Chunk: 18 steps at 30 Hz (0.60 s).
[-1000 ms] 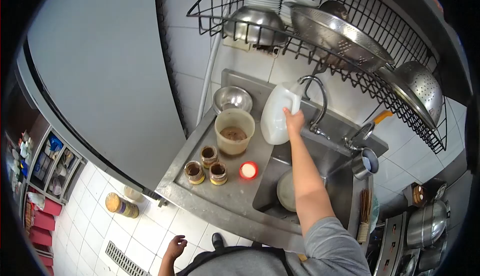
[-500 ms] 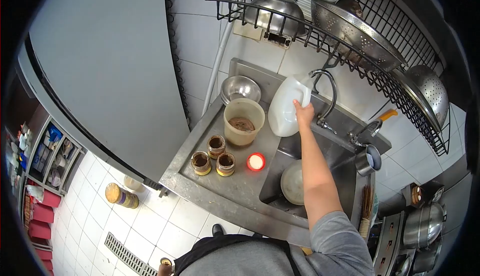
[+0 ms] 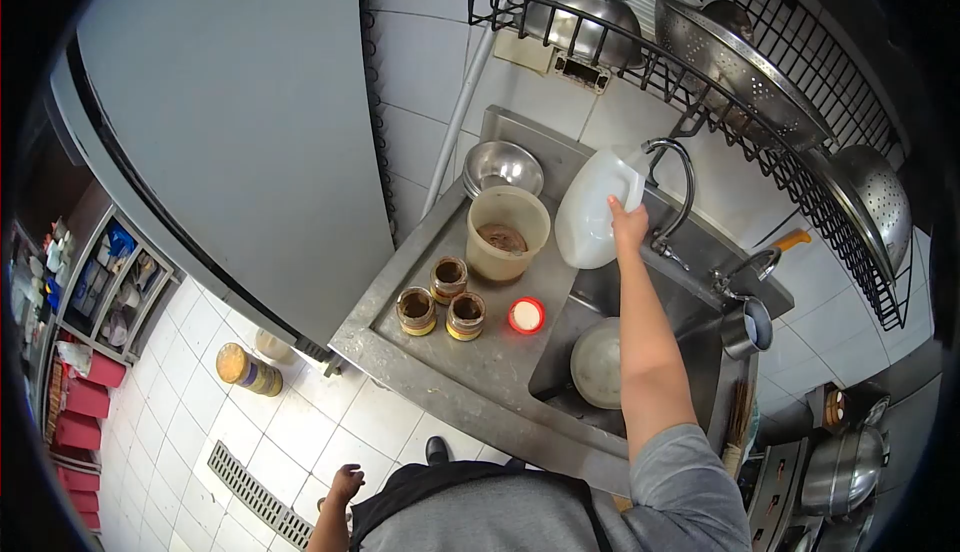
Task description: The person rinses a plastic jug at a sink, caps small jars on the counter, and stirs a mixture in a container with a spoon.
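Right hand has its fingers clamped round the handle of a big white jug, so the jug's body sits just left of them, tilted, neck up by the faucet. Forearm blocks part of the sink and a round bowl in it. Plastic tub crowds the jug's left, with three open jars and a red lid on the desk too. Left hand hangs low, fingers bent loosely, slightly apart.
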Each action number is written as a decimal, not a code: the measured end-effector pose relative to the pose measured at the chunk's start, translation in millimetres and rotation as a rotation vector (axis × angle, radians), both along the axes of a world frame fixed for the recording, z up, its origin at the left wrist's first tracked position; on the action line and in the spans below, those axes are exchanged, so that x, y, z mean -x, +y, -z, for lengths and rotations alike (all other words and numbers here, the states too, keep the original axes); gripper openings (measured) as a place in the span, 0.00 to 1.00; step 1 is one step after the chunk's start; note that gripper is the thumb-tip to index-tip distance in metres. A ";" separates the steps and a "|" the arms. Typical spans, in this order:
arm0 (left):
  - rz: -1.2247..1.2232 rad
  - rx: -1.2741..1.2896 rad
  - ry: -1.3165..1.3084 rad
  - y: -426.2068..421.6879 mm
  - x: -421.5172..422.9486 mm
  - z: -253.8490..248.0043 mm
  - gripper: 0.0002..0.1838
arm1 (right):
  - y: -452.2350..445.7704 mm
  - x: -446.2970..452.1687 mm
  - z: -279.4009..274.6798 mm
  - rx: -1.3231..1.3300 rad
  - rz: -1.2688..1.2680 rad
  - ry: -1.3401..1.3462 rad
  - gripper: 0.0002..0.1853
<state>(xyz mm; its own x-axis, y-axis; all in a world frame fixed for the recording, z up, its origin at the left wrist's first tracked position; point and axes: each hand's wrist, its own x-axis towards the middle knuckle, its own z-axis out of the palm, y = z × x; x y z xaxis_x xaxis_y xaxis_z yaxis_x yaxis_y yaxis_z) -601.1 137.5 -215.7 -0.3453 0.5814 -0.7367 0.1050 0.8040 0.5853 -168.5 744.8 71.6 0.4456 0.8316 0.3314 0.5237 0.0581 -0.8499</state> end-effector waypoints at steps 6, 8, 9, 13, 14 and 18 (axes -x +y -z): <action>0.335 0.133 0.310 -81.1 27.4 30.5 0.19 | 7.4 -3.8 8.4 -0.062 0.005 -0.019 0.24; -0.018 0.117 0.118 -98.9 19.1 17.9 0.18 | 21.1 -9.1 24.8 -0.175 0.036 -0.096 0.22; -0.194 0.108 0.021 -107.3 15.4 15.9 0.17 | 18.8 -7.2 22.1 -0.177 0.031 -0.089 0.22; -0.037 -0.013 0.095 -101.5 5.2 12.6 0.19 | 2.3 -0.9 4.3 -0.071 -0.011 0.006 0.23; -0.020 0.044 0.106 -92.2 3.7 11.8 0.19 | -2.6 1.0 -1.8 -0.016 -0.028 0.045 0.23; -0.016 0.123 0.091 -40.2 -11.8 -21.0 0.21 | -3.1 1.0 -1.5 -0.036 -0.034 0.040 0.24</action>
<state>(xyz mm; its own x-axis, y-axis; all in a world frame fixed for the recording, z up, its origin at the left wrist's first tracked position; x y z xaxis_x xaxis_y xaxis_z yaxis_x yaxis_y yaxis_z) -589.3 97.2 -194.7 -0.4226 0.4832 -0.7668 0.1404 0.8707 0.4713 -169.5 741.7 73.1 0.4306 0.8345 0.3438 0.4863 0.1063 -0.8673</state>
